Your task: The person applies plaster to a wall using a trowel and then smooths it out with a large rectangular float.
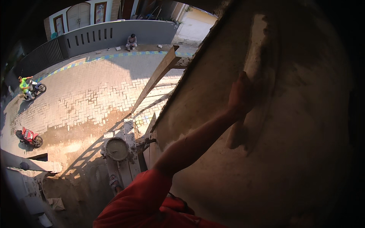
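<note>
My left hand point(240, 95), at the end of a bare forearm with a red sleeve, is closed around a long, narrow straightedge point(256, 45). This pale, mortar-smeared board lies lengthwise against a brown plastered wall point(205, 152). Its lower end is in shadow. The fingers are mostly dark against the wall. Along the lower right edge the picture is very dim; a faint shape there may be my right hand, but its fingers cannot be made out. A round bucket of grey mortar point(117, 149) stands on the scaffold planks point(129, 138) to the left of my arm.
My sandalled foot point(114, 182) rests by the planks, high above a paved street point(87, 87). A wooden post point(154, 81) rises beside the wall's edge. Below are a rider on a motorbike point(36, 88), a parked red motorbike point(30, 136) and a person sitting point(131, 42) by a grey wall.
</note>
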`<state>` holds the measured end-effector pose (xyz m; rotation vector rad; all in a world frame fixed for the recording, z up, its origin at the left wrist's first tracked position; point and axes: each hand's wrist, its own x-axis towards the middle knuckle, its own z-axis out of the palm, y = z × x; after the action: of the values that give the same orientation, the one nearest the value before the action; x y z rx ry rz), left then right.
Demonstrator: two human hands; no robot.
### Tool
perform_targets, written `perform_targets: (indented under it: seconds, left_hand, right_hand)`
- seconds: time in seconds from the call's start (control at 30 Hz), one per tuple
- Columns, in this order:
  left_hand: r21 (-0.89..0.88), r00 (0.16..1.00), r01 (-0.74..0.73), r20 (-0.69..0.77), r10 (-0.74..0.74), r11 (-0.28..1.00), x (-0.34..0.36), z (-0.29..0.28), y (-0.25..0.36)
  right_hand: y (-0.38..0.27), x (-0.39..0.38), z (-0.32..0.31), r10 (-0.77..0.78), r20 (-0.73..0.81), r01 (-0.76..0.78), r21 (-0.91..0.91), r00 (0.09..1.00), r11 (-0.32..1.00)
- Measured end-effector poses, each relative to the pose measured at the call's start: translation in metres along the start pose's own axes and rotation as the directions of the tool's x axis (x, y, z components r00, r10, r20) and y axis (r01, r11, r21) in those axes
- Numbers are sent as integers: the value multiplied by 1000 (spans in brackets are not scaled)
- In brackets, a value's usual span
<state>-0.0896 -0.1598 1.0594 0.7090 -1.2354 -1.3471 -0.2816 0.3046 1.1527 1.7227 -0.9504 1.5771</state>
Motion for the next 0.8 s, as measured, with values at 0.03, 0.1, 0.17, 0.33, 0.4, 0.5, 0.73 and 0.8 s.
perform_targets:
  seconds: [0.03, 0.1, 0.17, 0.33, 0.4, 0.5, 0.73, 0.8]
  left_hand:
    - [36, 999, -43, 26, 42, 998, -4, 3, 17]
    - [121, 989, -140, 70, 132, 983, -16, 8, 25]
    - [203, 967, -244, 119, 223, 948, -36, 15, 13]
    - [160, 926, 49, 363, -105, 986, -98, 3, -25]
    - [181, 920, 93, 360, -154, 979, -124, 2, -55]
    - [227, 925, 150, 312, -218, 962, -165, 3, -109]
    - [273, 940, 173, 240, -241, 946, -218, -39, -191]
    - [314, 941, 238, 160, -298, 919, -221, -61, -192]
  right_hand:
    - [0, 2, -4, -32, 33, 32, 10, 999, 999]
    - [-1, 3, -2, -22, 55, 22, -6, 998, 1000]
    - [-7, 2, 7, 57, 43, -54, -74, 997, 996]
    - [-5, -2, -1, 37, 2, -37, -149, 999, 988]
    - [0, -3, -14, -30, 20, 35, -363, 999, 931]
    - [7, 3, -27, -86, 154, 138, -376, 984, 916]
    - [15, 18, -33, -10, 200, 35, -122, 980, 992]
    - [14, 22, -53, -11, 239, 48, -148, 971, 988]
